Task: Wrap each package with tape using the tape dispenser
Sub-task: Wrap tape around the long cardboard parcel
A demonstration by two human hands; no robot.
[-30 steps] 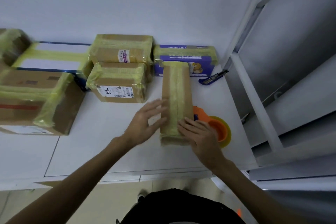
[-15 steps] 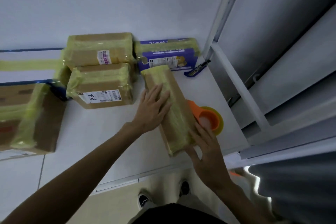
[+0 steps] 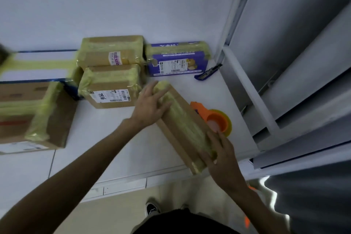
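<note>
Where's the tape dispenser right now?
Head view: the tape dispenser sits on the table, right of centre, just right of the long taped box and beyond the right hand.

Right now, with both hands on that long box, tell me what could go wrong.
The long box lies slantwise with its near end at the front edge of the table under the right hand; it might slip off. Swinging it could knock the tape dispenser beside it. The left hand rests flat: weak hold.
</note>
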